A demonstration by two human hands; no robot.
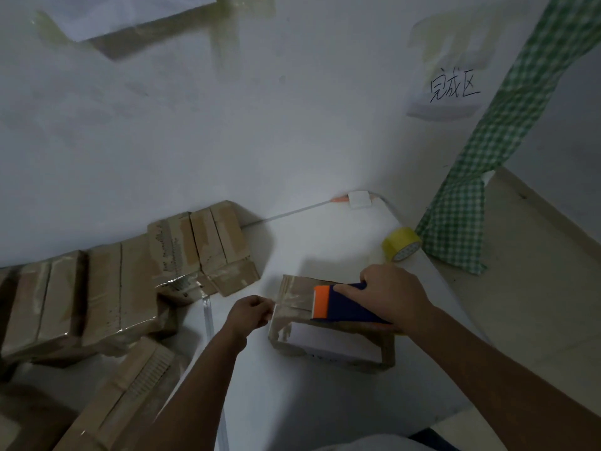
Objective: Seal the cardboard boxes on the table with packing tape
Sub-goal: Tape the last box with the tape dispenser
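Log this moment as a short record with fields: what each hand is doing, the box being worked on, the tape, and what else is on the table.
left hand: pinches the free end of the clear tape
right hand: grips the blue and orange tape dispenser, resting on the box
box in work: cardboard box near the table's right edge, tape stretched over its top
spare tape: yellow roll beyond the box, at the table edge
other boxes: stack of cardboard boxes at left
table: white
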